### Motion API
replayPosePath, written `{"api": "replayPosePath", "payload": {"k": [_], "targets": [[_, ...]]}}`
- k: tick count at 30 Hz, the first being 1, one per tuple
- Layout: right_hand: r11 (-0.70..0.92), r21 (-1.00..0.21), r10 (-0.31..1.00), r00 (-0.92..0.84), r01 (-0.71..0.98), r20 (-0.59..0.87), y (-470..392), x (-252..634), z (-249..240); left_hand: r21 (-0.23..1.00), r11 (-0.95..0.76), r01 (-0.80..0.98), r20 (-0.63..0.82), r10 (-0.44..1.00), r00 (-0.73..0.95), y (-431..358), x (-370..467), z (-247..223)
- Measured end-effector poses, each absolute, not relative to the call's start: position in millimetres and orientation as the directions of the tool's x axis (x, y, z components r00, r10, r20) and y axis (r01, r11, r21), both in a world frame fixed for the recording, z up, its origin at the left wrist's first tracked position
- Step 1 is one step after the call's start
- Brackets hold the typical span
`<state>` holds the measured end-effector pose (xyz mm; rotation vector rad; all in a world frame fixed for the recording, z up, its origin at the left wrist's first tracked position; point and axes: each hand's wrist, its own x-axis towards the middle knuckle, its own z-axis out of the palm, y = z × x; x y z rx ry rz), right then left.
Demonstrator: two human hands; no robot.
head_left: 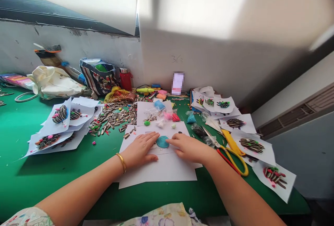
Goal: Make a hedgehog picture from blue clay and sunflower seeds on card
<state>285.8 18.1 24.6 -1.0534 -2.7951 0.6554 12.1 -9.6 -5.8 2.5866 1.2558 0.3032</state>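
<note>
A flattened disc of blue modelling clay [162, 142] sits on a line drawing on a white paper sheet [156, 170]. My left hand [142, 147] lies flat on the sheet just left of the disc, fingers stretched out and holding nothing. From the right, my right hand [186, 146] touches the disc's edge with an extended finger, its other fingers loosely bent. Beyond the hands are a green clay ball [147, 123], some sunflower seeds [127, 135] and a red clay piece [176, 117]. A packet of blue clay [159, 105] lies on another sheet.
A heap of sunflower seeds [117, 116] spreads to the left. Paper pictures with seeds stuck on lie in a left stack [80, 118] and along the right [252, 144]. Yellow-handled scissors [236, 161] rest at right. Bags [57, 83] and a red bottle [125, 80] stand by the wall.
</note>
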Motion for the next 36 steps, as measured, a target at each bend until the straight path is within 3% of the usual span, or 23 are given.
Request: {"api": "replayPosePath", "payload": {"k": [6,13,19,25,36], "targets": [[0.758,-0.248,0.640,-0.762,0.603,0.101,11,271,11,0.338,-0.560,0.756,0.092,0.819,0.566,-9,14,-8],[0.795,-0.204,0.599,-0.794,0.572,0.109,9,268,0,0.347,-0.542,0.766,0.082,0.831,0.550,-7,15,-9],[0.787,-0.264,0.606,-0.779,0.558,0.162,11,271,-4,0.343,-0.562,0.752,0.105,0.819,0.564,-5,13,-13],[0.656,-0.406,0.749,-0.614,0.636,0.248,22,275,-16,0.358,-0.559,0.748,0.102,0.820,0.563,-4,13,-14],[0.594,-0.388,0.802,-0.558,0.705,0.214,28,263,-21,0.354,-0.565,0.745,0.112,0.817,0.566,-2,13,-16]]}}
